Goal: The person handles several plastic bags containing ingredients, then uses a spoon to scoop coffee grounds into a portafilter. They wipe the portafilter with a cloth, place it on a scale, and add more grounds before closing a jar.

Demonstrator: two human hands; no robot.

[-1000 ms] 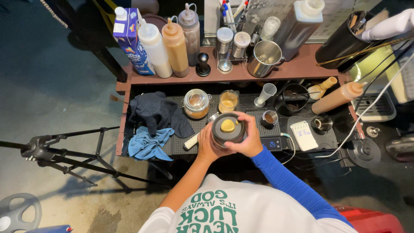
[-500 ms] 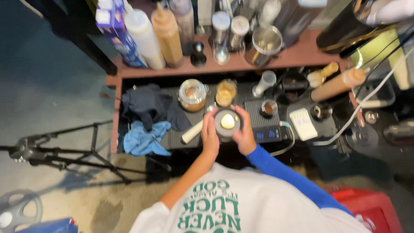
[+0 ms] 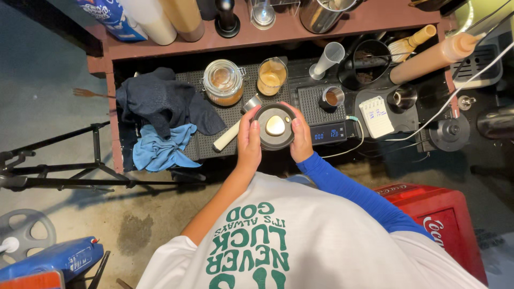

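— Both hands are wrapped round one small dark bowl [image 3: 273, 127] at the middle of the frame: the left hand [image 3: 249, 140] cups its left wall, the right hand [image 3: 300, 137] its right, each grip closed on the bowl.

— How would it handle?

— Rigid, and probably ceramic or metal, so stiff, a little weighty for its size and breakable if dropped. The rim and side walls, where the fingers already sit, look like the safe places to hold. It should be kept level, since a pale cream-coloured mound [image 3: 275, 125] sits inside; whether that is liquid or soft solid I cannot tell.

— What other containers are there?

— Just above the bowl stands a glass [image 3: 271, 76] of tan liquid, and left of it a lidded glass jar [image 3: 223, 81] with brownish contents. A small metal cup [image 3: 332, 97] to the right holds something dark, and a clear measuring cup [image 3: 329, 57] near it looks empty. Bottles line the shelf along the top edge.

— And beneath the bowl?

— A dark gridded mat on the bench [image 3: 214, 139], with a digital scale [image 3: 329, 132] just right of the hands.
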